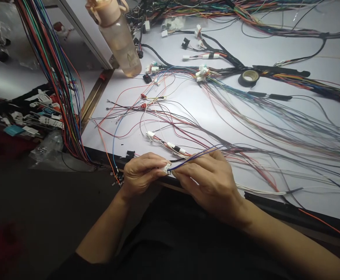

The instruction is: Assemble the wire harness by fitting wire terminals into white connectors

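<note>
Between thumb and fingers, my left hand (142,173) pinches a small white connector (166,168) above the table's front edge. My right hand (210,177) is closed just to its right, with blue wires (197,154) running from the connector over its fingers. Its thumb and index fingertips are close to the connector's wire side and seem to grip a wire there. Beyond my hands lie a white connector with wires (150,134) and white sleeves with a black band (176,148). Loose dark and red wires (184,120) spread behind them.
A water bottle (120,39) stands at the back left. A roll of black tape (248,78) lies by the taped harness trunk (231,58). A thick wire bundle (59,77) hangs at the left, beside a plastic bag (49,151). The table's dark edge (274,200) runs before me.
</note>
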`<state>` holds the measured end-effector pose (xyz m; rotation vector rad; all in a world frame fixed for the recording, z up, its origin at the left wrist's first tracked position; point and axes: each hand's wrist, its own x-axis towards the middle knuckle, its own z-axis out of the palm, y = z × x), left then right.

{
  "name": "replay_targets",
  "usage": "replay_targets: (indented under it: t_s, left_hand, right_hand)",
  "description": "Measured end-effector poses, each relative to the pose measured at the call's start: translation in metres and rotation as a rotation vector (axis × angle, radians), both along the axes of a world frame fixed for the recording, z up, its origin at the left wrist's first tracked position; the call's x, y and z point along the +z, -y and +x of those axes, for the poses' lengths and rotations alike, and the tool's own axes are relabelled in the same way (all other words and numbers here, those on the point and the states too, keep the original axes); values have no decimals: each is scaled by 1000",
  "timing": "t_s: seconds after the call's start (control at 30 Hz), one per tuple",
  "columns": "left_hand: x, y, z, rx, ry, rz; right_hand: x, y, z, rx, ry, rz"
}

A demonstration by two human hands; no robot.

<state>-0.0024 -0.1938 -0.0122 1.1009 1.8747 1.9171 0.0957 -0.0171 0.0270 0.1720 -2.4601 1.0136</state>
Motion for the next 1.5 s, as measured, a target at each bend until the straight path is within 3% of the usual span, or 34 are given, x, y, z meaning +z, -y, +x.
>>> replay_targets:
  t_s: [0.27, 0.57, 1.27, 1.5]
  left_hand:
    - [9, 3, -2, -89, -98, -49]
    - [6, -1, 3, -76, -55, -43]
    - [4, -1, 9, -86, -75, -54]
    - [6, -3, 16, -72, -42, -35]
  right_hand:
    - [-2, -1, 3, 48, 49, -97]
    - [-12, 5, 8, -48, -45, -147]
    - [-18, -3, 17, 15, 10, -266]
    - [-22, 4, 21, 36, -23, -239]
